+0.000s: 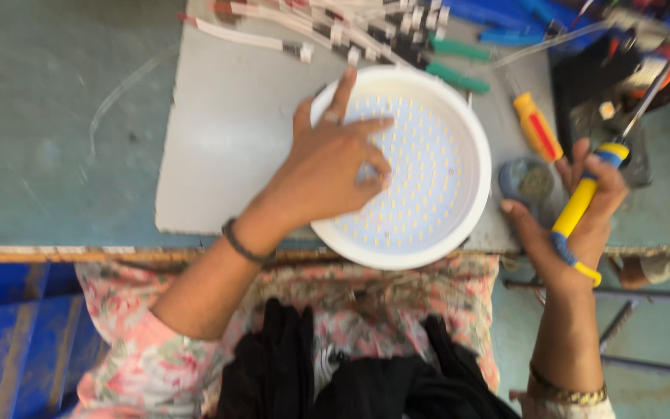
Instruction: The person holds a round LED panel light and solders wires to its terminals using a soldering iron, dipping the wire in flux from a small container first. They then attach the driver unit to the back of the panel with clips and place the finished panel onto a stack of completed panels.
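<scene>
While the head view looks straight down, the round white lamp housing (402,167) lies on a grey board (226,147) at the near bench edge, its flat inner disc dotted with rows of small yellowish LED chips inside a raised white rim. The left hand (335,167) rests spread upon it, forefinger stretched to the far rim. Just beside it to the right, the right hand (583,221) grips a yellow-and-blue soldering iron (583,206), fingers wrapped around the handle, near a small round tin (527,180).
</scene>
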The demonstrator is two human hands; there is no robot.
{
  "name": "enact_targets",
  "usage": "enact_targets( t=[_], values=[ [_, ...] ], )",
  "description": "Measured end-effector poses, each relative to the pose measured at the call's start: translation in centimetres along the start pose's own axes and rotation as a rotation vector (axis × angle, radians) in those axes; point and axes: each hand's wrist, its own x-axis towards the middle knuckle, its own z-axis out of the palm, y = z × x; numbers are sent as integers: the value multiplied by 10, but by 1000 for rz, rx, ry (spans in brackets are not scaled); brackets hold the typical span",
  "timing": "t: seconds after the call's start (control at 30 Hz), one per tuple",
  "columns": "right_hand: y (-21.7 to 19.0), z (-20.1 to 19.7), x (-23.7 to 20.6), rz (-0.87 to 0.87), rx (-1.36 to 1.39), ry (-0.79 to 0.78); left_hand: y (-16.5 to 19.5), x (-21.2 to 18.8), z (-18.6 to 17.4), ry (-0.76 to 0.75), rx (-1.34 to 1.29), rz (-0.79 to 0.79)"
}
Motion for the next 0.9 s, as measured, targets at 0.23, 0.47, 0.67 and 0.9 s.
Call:
enact_targets(
  t=[0.23, 0.47, 0.67, 0.9],
  values=[
    [-11, 8, 10, 147, -119, 34, 13, -1, -3, 63, 22, -72],
    [-52, 4, 10, 91, 308, 173, 14, -4, -3, 85, 33, -81],
    [-92, 25, 22, -55, 274, -2, 17, -3, -7, 92, 28, -59],
    [-109, 50, 33, -45, 222, -187, 19, -4, -7, 116, 10, -71]
  ],
)
